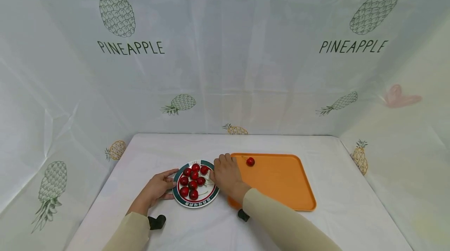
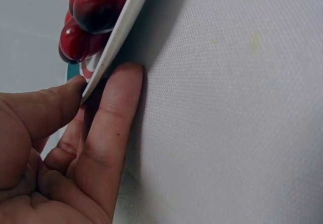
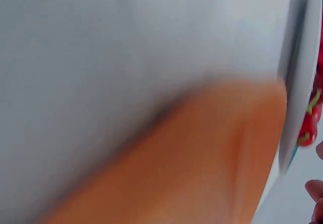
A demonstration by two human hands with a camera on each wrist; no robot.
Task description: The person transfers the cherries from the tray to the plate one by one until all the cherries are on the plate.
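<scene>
A round plate (image 1: 194,205) with a dark green rim band bears several red cherries (image 1: 192,185) with stems. At its left edge my left hand (image 1: 158,186) grips the rim, thumb (image 2: 60,105) on top and fingers underneath. The plate leans in the left wrist view, a finger between it and the cloth. My right hand (image 1: 226,174) is at the plate's right rim, over the left edge of an orange tray (image 1: 277,184). Its fingertips (image 3: 314,189) show only partly in the right wrist view; I cannot tell whether they hold anything.
One cherry (image 1: 250,161) lies near the tray's back left corner. A white cloth (image 1: 183,227) covers the table. Pale sheeting printed with pineapples (image 1: 225,71) hangs behind the table and at both sides. The tray's corner (image 3: 242,113) is close beside the plate.
</scene>
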